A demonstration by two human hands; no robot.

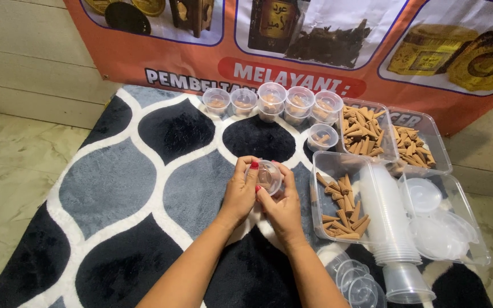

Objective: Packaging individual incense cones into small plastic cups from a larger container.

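Note:
Both my hands hold one small clear plastic cup point(269, 176) with brown incense cones inside and a lid on top, above a patterned rug. My left hand point(239, 191) grips its left side, thumb on the lid. My right hand point(282, 206) cups it from below and the right. Several filled, lidded cups point(271, 101) stand in a row at the rug's far edge, one more cup point(321, 137) nearer me. A clear tub point(320, 165) to my right holds loose cones point(344, 208).
Two more clear tubs of cones point(362, 130) sit at the far right. A long stack of empty cups point(391, 222) lies across the near tub, beside a tub of lids point(440, 228). Loose lids point(354, 280) lie by my right forearm. An orange banner point(189, 63) hangs behind.

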